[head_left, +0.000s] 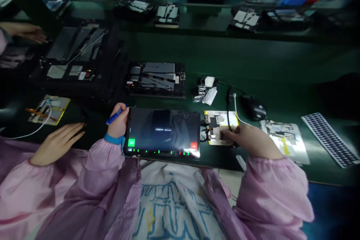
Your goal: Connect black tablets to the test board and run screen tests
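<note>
A tablet screen (163, 131) lies lit in front of me, dark with a green block at lower left and a red one at lower right. My left hand (117, 122), with a blue band at the wrist, is closed around a blue pen (115, 116) and rests against the screen's left edge. Short black connectors run from the screen to a yellow-edged board (216, 138) on its right. Over that board's right part lies my right hand (250, 138), fingers bent together beside a black cable (228, 112). Whatever is between those fingertips is hidden.
A co-worker's hand (60, 142) lies at left near another yellow-edged board (52, 110) with a white cable. Behind stand stacked tablet housings (81, 52) and one opened housing (157, 78). A mouse (254, 108), a metal-plated board (287, 140) and a keyboard (330, 138) occupy the right.
</note>
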`<state>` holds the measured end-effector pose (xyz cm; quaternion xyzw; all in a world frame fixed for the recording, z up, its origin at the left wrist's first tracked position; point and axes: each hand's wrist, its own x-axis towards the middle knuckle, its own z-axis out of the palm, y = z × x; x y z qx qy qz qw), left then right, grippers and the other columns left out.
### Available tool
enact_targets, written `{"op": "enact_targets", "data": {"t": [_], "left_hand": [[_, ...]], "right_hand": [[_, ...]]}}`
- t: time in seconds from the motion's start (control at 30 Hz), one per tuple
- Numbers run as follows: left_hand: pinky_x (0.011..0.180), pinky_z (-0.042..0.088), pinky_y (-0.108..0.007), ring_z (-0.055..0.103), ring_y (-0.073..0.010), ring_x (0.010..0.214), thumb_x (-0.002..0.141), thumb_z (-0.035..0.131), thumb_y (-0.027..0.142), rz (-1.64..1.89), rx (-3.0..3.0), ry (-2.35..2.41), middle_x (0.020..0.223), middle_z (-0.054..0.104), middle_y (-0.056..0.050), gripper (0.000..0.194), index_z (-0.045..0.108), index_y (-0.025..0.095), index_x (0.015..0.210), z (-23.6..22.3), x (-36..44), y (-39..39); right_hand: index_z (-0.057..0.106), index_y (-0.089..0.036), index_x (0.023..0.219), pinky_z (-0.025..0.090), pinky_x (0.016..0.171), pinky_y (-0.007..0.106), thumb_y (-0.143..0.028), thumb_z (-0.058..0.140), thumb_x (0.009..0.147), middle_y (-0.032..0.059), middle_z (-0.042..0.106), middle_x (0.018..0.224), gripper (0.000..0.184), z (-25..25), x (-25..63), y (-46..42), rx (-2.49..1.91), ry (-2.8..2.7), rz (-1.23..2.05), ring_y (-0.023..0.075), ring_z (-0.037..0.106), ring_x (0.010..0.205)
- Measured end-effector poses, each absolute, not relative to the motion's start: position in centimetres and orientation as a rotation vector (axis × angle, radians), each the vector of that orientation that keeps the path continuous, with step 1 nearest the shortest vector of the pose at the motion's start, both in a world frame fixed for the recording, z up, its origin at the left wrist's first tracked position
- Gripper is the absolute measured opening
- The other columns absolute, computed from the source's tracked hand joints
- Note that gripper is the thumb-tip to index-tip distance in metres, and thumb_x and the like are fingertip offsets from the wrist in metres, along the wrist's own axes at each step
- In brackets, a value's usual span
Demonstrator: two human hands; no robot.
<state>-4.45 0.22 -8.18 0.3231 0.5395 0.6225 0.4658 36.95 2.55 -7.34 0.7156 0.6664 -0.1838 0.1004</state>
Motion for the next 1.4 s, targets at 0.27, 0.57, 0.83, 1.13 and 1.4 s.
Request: {"op": "enact_targets", "data": {"t": [0.27,0.57,0.83,1.13,1.4], "left_hand": [[0.051,0.035,-0.024,0.049,-0.0112,0.056,0.064,0.068,0.019,1.581,0.851,1.36,0.062,0.048,0.003,0.025,0.044,0.02,0.07,-7.5,-4.1,0.8],[0.053,0.039,-0.022,0.048,-0.0097,0.056,0.058,0.07,0.02,1.663,0.933,1.443,0.06,0.045,0.004,0.027,0.044,0.019,0.066,-6.7,-3.6,1.3],[0.049,0.035,-0.022,0.043,-0.0085,0.05,0.054,0.074,0.025,1.647,0.987,1.523,0.056,0.042,0.005,0.035,0.041,0.019,0.065,-6.7,-3.5,1.6],[0.047,0.036,-0.021,0.043,-0.008,0.047,0.056,0.075,0.027,1.64,1.001,1.564,0.052,0.043,0.007,0.037,0.04,0.02,0.065,-6.6,-3.4,1.9],[0.046,0.038,-0.022,0.045,-0.0079,0.044,0.054,0.082,0.032,1.635,1.019,1.557,0.048,0.042,0.008,0.044,0.042,0.019,0.067,-6.6,-3.4,2.0]], "right_hand": [[0.05,-0.022,0.06,0.04,0.056,0.031,-0.035,0.059,0.07,0.0051,0.062,0.063,0.019,-8.5,38.2,-1.2,2.42,2.115,-0.712,0.0183,0.055,0.056],[0.057,-0.02,0.067,0.045,0.053,0.031,-0.043,0.066,0.065,0.0024,0.063,0.056,0.025,-8.2,38.4,-1.5,2.513,1.979,-1.395,0.0162,0.057,0.048],[0.056,-0.021,0.076,0.055,0.055,0.03,-0.047,0.08,0.058,0.0016,0.066,0.072,0.04,-7.5,33.4,-1.3,2.316,1.844,-2.725,0.0136,0.062,0.055],[0.059,-0.021,0.083,0.057,0.068,0.031,-0.04,0.078,0.064,0.0003,0.066,0.077,0.034,-9.5,30.8,-0.7,2.087,1.842,-2.96,0.0125,0.064,0.066],[0.055,-0.022,0.085,0.059,0.067,0.031,-0.038,0.081,0.062,-0.0013,0.065,0.076,0.038,-9.7,31.2,-0.7,2.024,1.648,-3.147,0.0118,0.064,0.066]]}}
